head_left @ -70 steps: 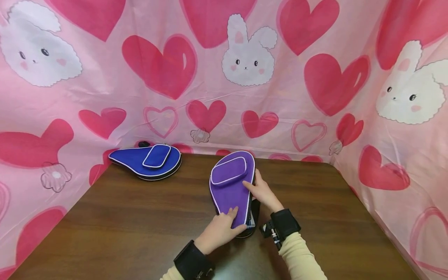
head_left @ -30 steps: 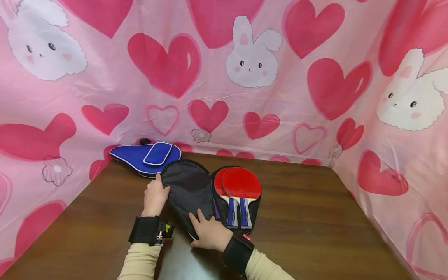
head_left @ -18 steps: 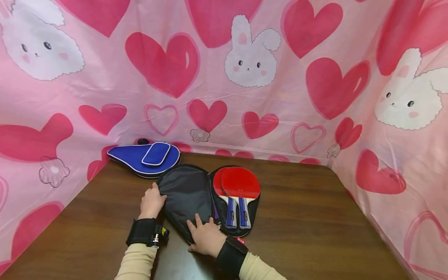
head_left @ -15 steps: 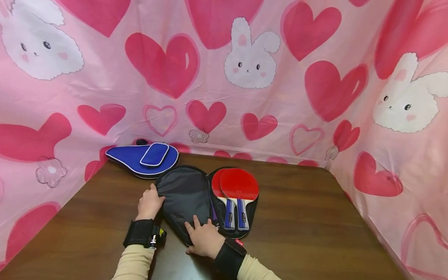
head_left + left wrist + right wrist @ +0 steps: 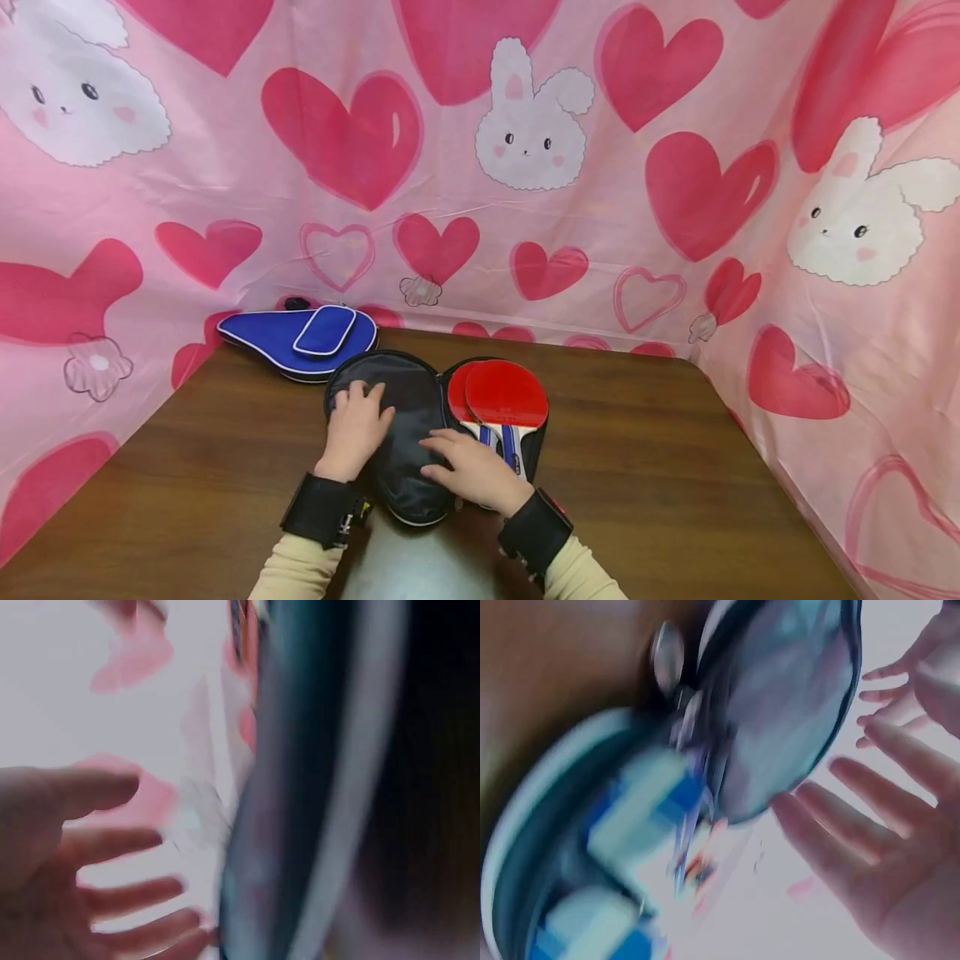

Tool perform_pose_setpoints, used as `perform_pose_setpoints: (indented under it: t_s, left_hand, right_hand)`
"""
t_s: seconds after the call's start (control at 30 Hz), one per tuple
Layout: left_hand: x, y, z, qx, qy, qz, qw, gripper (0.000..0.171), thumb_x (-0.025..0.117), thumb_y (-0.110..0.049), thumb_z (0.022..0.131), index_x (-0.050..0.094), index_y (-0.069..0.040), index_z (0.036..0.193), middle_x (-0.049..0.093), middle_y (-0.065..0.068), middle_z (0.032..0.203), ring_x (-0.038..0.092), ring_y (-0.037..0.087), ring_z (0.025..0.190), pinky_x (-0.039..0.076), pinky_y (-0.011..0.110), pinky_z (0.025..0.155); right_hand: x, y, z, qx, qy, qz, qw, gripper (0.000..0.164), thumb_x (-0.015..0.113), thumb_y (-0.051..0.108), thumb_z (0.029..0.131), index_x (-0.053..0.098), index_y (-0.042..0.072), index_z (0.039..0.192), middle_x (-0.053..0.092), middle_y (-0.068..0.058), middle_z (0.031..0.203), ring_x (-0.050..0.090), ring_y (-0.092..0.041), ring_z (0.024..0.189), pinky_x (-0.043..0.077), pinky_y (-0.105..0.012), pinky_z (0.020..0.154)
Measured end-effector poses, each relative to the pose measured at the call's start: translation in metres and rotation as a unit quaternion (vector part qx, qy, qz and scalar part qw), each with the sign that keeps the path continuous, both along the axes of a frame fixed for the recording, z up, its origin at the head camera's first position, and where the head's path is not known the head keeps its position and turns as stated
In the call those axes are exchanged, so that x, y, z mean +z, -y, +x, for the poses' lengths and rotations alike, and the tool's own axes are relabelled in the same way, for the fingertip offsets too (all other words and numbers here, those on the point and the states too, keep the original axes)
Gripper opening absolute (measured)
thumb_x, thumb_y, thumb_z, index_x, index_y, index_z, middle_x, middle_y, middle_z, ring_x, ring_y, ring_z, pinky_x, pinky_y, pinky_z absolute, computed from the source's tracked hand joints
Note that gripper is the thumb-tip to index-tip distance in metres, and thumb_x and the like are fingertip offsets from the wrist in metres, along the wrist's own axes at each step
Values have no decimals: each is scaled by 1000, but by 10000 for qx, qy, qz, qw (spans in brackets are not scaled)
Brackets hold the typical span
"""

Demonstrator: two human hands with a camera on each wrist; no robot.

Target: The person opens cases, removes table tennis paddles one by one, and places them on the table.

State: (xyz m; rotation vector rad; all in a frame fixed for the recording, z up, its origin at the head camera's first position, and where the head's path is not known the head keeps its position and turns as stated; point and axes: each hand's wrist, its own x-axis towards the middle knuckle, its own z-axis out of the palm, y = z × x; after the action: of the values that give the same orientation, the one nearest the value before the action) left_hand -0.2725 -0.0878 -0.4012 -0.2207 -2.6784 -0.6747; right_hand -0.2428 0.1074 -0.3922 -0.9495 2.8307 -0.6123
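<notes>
On the table (image 5: 637,458), paddle handles (image 5: 511,445) partly hidden, right hand (image 5: 483,475) in front

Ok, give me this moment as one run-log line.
left hand: empty, over left half of open case | right hand: empty, partly hiding paddle handles | red paddles: two, in right half

Booth-like: bunny-print cloth (image 5: 465,187) around wood-grained table (image 5: 637,467)

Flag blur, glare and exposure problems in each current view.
Head: paddles and blue bag fairly crisp, pale glare on the table at bottom center; left wrist: left hand soft, open bag smeared; right wrist: paddle handles badly blurred, right hand soft, backdrop washed out.
</notes>
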Motion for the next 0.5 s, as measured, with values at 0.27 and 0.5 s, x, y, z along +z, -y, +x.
perform_pose_setpoints:
  t_s: [0.27,0.5]
  left_hand:
    - [-7,-54,35,-1753,1015,-769,9762,38,73,-21,86,67,2,115,53,27,126,49,51,115,44,64,86]
    - [-25,-66,41,-1842,2056,-1125,9545,46,74,-25,85,64,-5,125,41,21,144,31,56,130,35,75,87]
  right_hand:
    - [-8,-41,-18,-1878,-964,-208,9773,49,69,24,90,58,2,132,42,-26,141,49,-43,117,51,-53,85]
    - [-28,-56,-19,-2585,-118,-249,9656,65,69,29,89,45,1,143,25,-32,148,42,-52,120,50,-59,81]
